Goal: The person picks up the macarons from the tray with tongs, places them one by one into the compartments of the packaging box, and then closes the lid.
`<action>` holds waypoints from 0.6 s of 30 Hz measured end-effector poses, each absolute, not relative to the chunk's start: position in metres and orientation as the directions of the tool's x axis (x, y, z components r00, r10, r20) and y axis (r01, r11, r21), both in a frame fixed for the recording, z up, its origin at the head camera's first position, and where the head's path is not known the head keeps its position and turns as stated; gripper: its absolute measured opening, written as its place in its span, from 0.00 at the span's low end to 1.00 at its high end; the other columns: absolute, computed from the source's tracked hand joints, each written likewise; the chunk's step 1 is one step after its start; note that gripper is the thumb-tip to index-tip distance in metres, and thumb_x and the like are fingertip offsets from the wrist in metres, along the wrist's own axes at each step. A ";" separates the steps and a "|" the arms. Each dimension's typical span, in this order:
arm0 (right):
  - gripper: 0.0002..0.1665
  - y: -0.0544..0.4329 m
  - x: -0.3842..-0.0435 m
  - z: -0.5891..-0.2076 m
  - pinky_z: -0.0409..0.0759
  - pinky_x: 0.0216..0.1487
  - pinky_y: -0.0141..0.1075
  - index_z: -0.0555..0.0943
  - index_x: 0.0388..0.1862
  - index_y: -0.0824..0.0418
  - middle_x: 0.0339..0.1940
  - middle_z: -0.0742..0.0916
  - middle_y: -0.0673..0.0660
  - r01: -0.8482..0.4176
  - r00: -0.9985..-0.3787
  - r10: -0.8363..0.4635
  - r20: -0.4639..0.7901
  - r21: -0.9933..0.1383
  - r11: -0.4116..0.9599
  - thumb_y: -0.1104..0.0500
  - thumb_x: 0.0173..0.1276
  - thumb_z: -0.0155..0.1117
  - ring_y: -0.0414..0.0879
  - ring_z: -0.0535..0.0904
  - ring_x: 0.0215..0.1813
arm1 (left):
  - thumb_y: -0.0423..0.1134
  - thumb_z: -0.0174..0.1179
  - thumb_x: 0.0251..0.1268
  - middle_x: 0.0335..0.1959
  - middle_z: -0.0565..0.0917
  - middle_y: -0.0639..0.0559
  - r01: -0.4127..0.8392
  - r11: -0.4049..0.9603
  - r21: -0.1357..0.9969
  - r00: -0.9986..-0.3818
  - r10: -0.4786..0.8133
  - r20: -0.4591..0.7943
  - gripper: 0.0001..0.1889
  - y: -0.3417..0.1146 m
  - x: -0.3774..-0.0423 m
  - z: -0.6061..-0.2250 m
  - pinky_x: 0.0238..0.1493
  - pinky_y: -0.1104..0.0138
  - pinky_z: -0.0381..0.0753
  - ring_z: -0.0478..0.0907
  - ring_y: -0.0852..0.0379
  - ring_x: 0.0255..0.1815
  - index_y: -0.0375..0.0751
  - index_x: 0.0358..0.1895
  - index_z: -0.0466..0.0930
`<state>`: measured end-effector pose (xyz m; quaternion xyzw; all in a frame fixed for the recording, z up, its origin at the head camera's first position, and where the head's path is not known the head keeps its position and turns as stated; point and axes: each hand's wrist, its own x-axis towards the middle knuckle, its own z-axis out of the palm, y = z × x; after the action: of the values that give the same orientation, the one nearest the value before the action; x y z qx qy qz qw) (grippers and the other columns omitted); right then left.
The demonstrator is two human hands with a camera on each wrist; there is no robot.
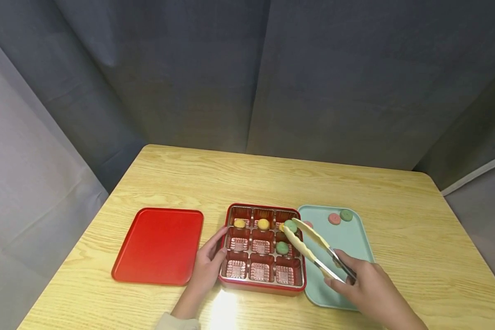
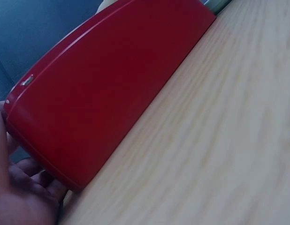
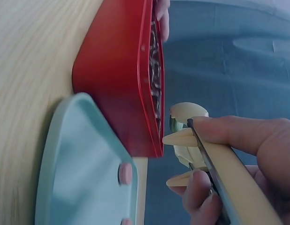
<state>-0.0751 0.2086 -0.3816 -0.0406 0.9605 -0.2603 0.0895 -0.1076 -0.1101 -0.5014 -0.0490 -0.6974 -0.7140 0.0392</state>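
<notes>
My left hand [image 1: 208, 266] holds the left side of a red box [image 1: 264, 288], thumb at its rim and fingers against the outer wall. A divided insert fills the box. With my right hand [image 1: 369, 282] I grip cream-tipped tongs [image 1: 303, 250]. Between their tips is a green macaron-like piece [image 1: 290, 225], over the back right compartment, where a yellow piece [image 1: 282, 227] partly shows. Other yellow pieces sit in the back left [image 1: 239, 223] and back middle [image 1: 263, 224] compartments. Another green piece [image 1: 282, 248] lies in the middle row's right compartment. In the right wrist view, the tongs' tips [image 3: 187, 112] partly hide the held piece.
Right of the box lies a pale teal tray [image 1: 334, 293], touching or very near it. On it are a pink disc [image 1: 334, 218], a green disc [image 1: 346, 215] and another pink one [image 1: 308, 224] behind the tongs. A red tray [image 1: 158, 247] lies left. Grey curtains [image 1: 198, 73] hang behind the table.
</notes>
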 end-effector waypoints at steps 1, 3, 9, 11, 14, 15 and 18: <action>0.41 0.206 -0.075 -0.382 0.65 0.16 0.28 0.72 0.63 0.67 0.16 0.71 0.48 -0.037 -0.980 -0.133 -0.150 -0.514 0.857 0.49 0.53 0.73 0.37 0.64 0.18 | 0.22 0.49 0.62 0.71 0.64 0.46 0.126 -0.027 0.992 -0.992 0.012 0.126 0.28 -0.110 -0.108 -0.502 0.67 0.77 0.58 0.56 0.53 0.73 0.40 0.67 0.66; 0.40 0.201 -0.074 -0.381 0.65 0.15 0.27 0.73 0.63 0.65 0.15 0.71 0.48 -0.060 -0.978 -0.154 -0.139 -0.523 0.850 0.50 0.53 0.73 0.36 0.63 0.18 | 0.22 0.48 0.62 0.71 0.64 0.46 0.124 -0.029 0.992 -0.992 0.008 0.125 0.28 -0.110 -0.107 -0.502 0.67 0.77 0.58 0.56 0.53 0.73 0.39 0.67 0.66; 0.39 0.189 -0.073 -0.383 0.63 0.15 0.27 0.74 0.62 0.63 0.14 0.70 0.46 -0.090 -0.969 -0.200 -0.144 -0.549 0.831 0.50 0.52 0.73 0.34 0.60 0.16 | 0.22 0.49 0.62 0.71 0.64 0.47 0.116 -0.008 0.993 -0.993 0.000 0.116 0.28 -0.110 -0.108 -0.502 0.68 0.78 0.56 0.56 0.53 0.73 0.40 0.67 0.66; 0.38 0.186 -0.073 -0.384 0.62 0.15 0.27 0.75 0.61 0.63 0.14 0.70 0.45 -0.111 -0.964 -0.223 -0.141 -0.552 0.827 0.50 0.52 0.73 0.34 0.60 0.16 | 0.22 0.49 0.62 0.71 0.64 0.47 0.115 -0.005 0.993 -0.993 0.003 0.115 0.28 -0.110 -0.108 -0.502 0.68 0.77 0.56 0.55 0.53 0.73 0.41 0.67 0.66; 0.37 0.183 -0.073 -0.386 0.63 0.16 0.26 0.76 0.60 0.62 0.14 0.71 0.45 -0.147 -0.958 -0.257 -0.129 -0.546 0.825 0.51 0.51 0.73 0.33 0.61 0.17 | 0.23 0.49 0.62 0.71 0.64 0.48 0.111 -0.003 0.994 -0.994 0.003 0.111 0.28 -0.110 -0.107 -0.501 0.68 0.77 0.56 0.55 0.54 0.73 0.41 0.67 0.66; 0.37 0.183 -0.073 -0.386 0.63 0.16 0.26 0.76 0.60 0.62 0.15 0.71 0.45 -0.153 -0.957 -0.260 -0.127 -0.543 0.826 0.51 0.51 0.73 0.33 0.61 0.17 | 0.23 0.49 0.62 0.71 0.64 0.48 0.108 -0.003 0.994 -0.994 0.002 0.108 0.28 -0.110 -0.107 -0.500 0.68 0.77 0.56 0.56 0.55 0.73 0.42 0.67 0.66; 0.36 0.180 -0.073 -0.386 0.63 0.17 0.26 0.77 0.60 0.61 0.15 0.71 0.44 -0.153 -0.958 -0.257 -0.126 -0.533 0.832 0.52 0.51 0.73 0.33 0.62 0.17 | 0.23 0.49 0.62 0.71 0.64 0.48 0.102 -0.006 0.995 -0.995 0.004 0.102 0.28 -0.110 -0.107 -0.499 0.68 0.75 0.57 0.56 0.55 0.73 0.42 0.67 0.66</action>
<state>-0.0730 0.1801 -0.3865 -0.1079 0.9521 -0.2691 0.0968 -0.1071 -0.1098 -0.4992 -0.0376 -0.7042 -0.7082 0.0348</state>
